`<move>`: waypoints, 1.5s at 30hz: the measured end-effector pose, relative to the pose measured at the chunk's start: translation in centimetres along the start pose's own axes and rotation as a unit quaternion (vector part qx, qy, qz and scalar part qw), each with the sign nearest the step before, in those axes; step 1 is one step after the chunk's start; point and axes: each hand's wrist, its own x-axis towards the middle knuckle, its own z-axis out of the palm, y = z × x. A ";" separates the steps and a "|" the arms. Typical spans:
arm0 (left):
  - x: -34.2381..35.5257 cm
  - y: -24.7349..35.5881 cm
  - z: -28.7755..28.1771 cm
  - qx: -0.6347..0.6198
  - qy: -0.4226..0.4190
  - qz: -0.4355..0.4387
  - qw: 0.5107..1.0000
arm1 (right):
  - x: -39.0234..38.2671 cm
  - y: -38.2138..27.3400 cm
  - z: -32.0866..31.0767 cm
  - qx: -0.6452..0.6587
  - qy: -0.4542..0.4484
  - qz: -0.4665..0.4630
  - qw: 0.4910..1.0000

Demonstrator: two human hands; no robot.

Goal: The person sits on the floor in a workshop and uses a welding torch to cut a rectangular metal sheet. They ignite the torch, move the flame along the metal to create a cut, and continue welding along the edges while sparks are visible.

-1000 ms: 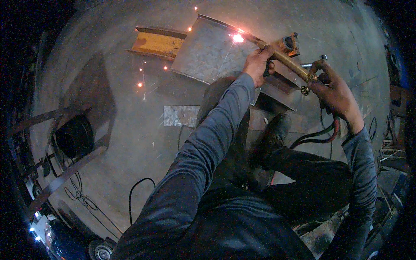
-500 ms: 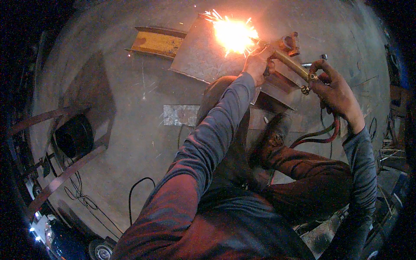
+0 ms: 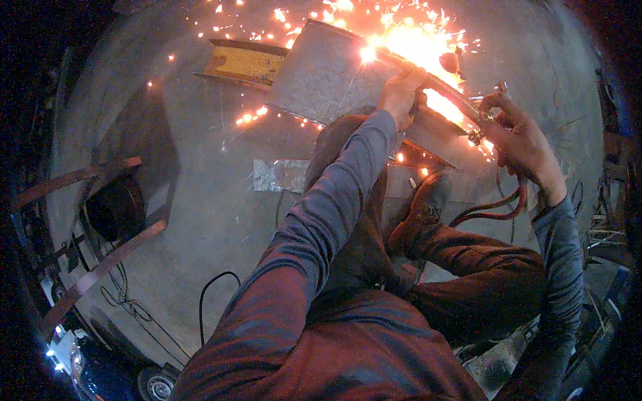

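My left hand (image 3: 404, 97) grips the brass cutting torch (image 3: 445, 90) near its front, thumb over the tube. My right hand (image 3: 515, 140) holds the torch's rear at the valve knobs (image 3: 476, 137), index finger curled above. Two hoses (image 3: 488, 215) hang below it. The torch tip meets the upper edge of a tilted grey steel plate (image 3: 321, 67) in a white glare with a shower of sparks (image 3: 418, 43), which hides most of the right side. A yellow I-beam (image 3: 237, 63) lies left of the plate, partly under it. Sparks also show along the plate's lower edge.
My boot (image 3: 424, 207) and bent legs are below the work, beside a flat metal strip (image 3: 274, 175). At left stand a rusty metal frame (image 3: 107, 260) and a black cylinder (image 3: 114, 207). Loose cables (image 3: 134, 304) lie on the floor; a wheel (image 3: 157, 385) shows at bottom left.
The small glow has grown into a large burst of sparks, now spreading rightward behind the torch, beneath my hands and out across the floor. Both hands stay in nearly the same place.
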 end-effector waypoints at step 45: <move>0.2 0.0 -0.5 0.047 0.004 0.010 0.999 | 0.0 0.5 -0.5 -0.009 -0.011 -0.034 0.999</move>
